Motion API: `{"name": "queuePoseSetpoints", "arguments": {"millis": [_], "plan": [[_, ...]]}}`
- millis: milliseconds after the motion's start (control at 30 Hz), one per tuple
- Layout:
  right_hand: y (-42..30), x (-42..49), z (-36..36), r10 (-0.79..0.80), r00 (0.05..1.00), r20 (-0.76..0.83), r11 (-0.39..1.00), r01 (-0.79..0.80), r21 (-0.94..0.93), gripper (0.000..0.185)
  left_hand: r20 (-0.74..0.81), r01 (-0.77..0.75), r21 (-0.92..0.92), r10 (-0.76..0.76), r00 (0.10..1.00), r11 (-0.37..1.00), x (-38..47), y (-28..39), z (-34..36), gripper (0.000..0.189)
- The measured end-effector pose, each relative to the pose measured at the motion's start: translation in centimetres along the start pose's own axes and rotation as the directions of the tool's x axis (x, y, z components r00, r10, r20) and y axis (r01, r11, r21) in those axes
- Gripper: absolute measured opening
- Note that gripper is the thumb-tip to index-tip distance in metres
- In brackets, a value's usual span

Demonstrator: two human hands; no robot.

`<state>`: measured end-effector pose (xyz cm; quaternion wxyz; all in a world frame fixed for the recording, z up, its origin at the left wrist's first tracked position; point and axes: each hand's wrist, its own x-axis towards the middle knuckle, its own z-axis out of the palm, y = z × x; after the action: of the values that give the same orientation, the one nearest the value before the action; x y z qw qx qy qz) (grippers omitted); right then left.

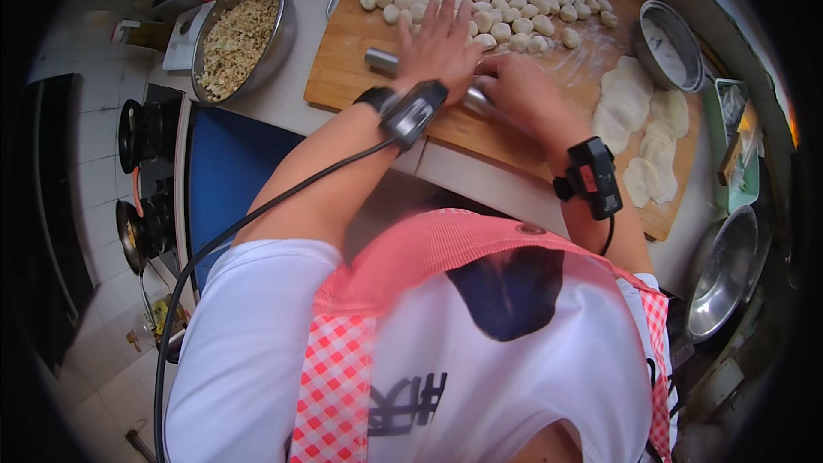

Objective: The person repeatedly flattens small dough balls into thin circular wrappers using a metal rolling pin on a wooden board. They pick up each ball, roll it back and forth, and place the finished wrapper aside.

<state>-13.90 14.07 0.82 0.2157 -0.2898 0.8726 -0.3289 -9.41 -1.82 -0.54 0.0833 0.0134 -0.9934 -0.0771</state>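
Note:
My left hand (440, 45) lies flat, fingers spread forward, over a metal rolling pin (382, 60) on the wooden board (341, 64); its fingertips reach the edge of the dough pieces. Beside it, my right hand (522, 91) is curled at the pin's right part, slightly blurred; what its fingers hold is hidden. Many small floured dough balls (501, 31) cover the far side of the board. Flat round dough wrappers (624, 103) lie overlapped on the board's right side, with more wrappers (657, 167) nearer me.
A steel bowl of chopped filling (239, 42) stands left of the board. A metal pan with flour (669, 45) sits at the board's back right. Farther right are a green plastic tray (746, 196) and a steel basin (721, 276). Dark pans (132, 235) stand at the far left.

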Motion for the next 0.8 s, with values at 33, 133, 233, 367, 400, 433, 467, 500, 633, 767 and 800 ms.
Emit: {"name": "queuePoseSetpoints", "arguments": {"millis": [33,133,233,367,400,433,467,500,633,767,800], "plan": [[0.0,-0.1,0.1,-0.013,1.0,0.002,1.0,0.013,-0.028,0.026,0.052,0.01,-0.041,-0.008,0.999,0.999,-1.5,-0.1,-0.8,0.061],[0.2,-1.0,0.6,0.003,0.997,-0.074,1.0,-0.002,0.018,0.026,0.205,-0.09,0.047,0.079,0.976,0.995,-7.0,-0.9,-3.1,0.061],[1.0,-2.1,0.7,0.132,0.991,0.023,0.914,-0.131,0.384,0.025,0.156,-0.101,0.044,0.093,0.983,0.994,-7.3,-1.3,-2.4,0.062],[1.2,-2.5,0.3,0.098,0.994,-0.053,0.944,-0.076,0.321,0.028,-0.096,-0.089,0.061,0.095,0.991,0.994,-1.7,-0.9,1.1,0.063],[1.1,-2.3,0.0,0.09,0.994,-0.059,0.958,-0.07,0.277,0.028,-0.056,-0.042,0.054,0.045,0.997,0.998,-0.2,-0.6,1.8,0.063],[0.9,-1.9,-0.3,0.091,0.994,-0.067,0.973,-0.074,0.22,0.028,-0.092,-0.032,0.047,0.036,0.995,0.998,1.0,-0.4,2.2,0.063],[0.6,-1.4,-0.5,0.079,0.995,-0.056,0.982,-0.068,0.177,0.028,-0.206,-0.049,0.073,0.063,0.977,0.996,1.7,-0.2,2.4,0.063],[0.3,-1.0,-0.6,0.04,0.998,-0.038,0.989,-0.034,0.146,0.028,-0.114,-0.03,0.056,0.036,0.993,0.998,1.7,-0.1,2.2,0.063],[0.0,-0.6,-0.2,0.002,1.0,-0.007,0.999,-0.002,0.054,0.028,0.038,-0.101,0.05,0.099,0.994,0.994,-2.9,-0.7,-0.5,0.06],[0.7,-2.3,0.7,0.147,0.986,-0.081,0.927,-0.109,0.359,0.026,0.161,-0.178,0.118,0.158,0.974,0.977,-7.7,-1.2,-2.9,0.06],[1.0,-3.0,0.8,0.131,0.99,-0.061,0.906,-0.094,0.412,0.027,0.254,-0.129,0.159,0.086,0.963,0.979,-7.6,-0.9,-2.9,0.06]]}}
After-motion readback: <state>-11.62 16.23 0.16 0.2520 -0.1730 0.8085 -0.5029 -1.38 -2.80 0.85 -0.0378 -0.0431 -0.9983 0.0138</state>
